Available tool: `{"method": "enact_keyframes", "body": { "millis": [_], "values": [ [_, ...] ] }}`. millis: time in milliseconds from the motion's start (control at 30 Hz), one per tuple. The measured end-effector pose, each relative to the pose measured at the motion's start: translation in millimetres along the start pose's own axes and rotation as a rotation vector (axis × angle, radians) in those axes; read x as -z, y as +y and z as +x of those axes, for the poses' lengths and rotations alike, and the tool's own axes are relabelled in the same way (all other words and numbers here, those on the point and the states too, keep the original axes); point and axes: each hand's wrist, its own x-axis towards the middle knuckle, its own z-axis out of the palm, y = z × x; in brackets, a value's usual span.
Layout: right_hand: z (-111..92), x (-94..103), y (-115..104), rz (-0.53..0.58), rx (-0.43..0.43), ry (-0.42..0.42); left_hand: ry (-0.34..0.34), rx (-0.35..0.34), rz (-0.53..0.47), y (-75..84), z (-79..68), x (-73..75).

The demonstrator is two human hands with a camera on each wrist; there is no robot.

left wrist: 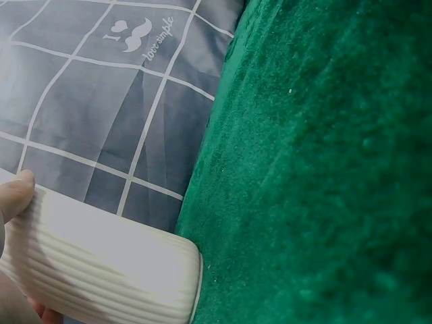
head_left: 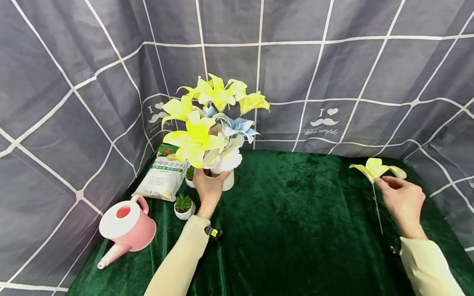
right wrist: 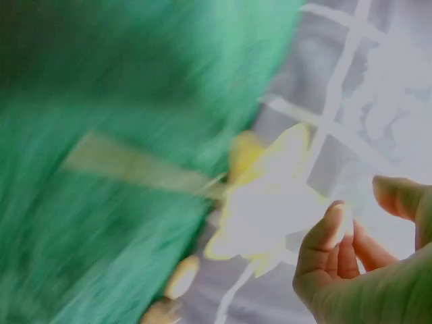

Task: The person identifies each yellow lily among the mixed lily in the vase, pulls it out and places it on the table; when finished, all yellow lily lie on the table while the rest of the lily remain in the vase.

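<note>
Left of centre, my left hand [head_left: 209, 187] grips a white ribbed vase [left wrist: 115, 260], fingers and thumb on opposite sides. The vase stands upright on the green cloth, holding yellow lilies [head_left: 196, 142], blue flowers [head_left: 240, 128] and white blooms [head_left: 224, 158]. At the far right, my right hand [head_left: 403, 199] is beside a single yellow lily [head_left: 372, 167], whose thin stem points toward me. In the head view its fingertips overlap the flower's base. The blurred right wrist view shows a gap between thumb and fingers [right wrist: 317, 250], with the lily beyond them.
A pink-and-white watering can [head_left: 127, 226] stands at the left. A printed white bag [head_left: 161, 179] leans behind two small potted succulents [head_left: 184, 205], partly covered by my left hand. A pale petal-like piece [head_left: 398, 172] shows behind my right hand. Grey checked curtain [head_left: 289, 74] surrounds the table.
</note>
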Motion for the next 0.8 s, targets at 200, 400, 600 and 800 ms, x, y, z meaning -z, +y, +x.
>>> {"method": "enact_keyframes", "body": {
  "millis": [200,400,600,800],
  "values": [
    [-34.2,-3.4,-59.0,0.245,0.031,0.042,0.012,0.009,0.02,-0.5,0.7,-0.1],
    [-55.2,-14.7,-119.8,0.5,0.078,-0.057,0.009,-0.007,0.013,-1.4,1.9,-0.2],
    [-69.8,-29.3,-173.9,0.645,0.242,-0.15,0.013,-0.009,0.034,-1.5,0.7,-0.9],
    [-77.1,-44.5,-223.1,0.733,0.419,-0.23,0.008,-0.001,0.033,-0.7,-0.2,-1.2]
  ]
}}
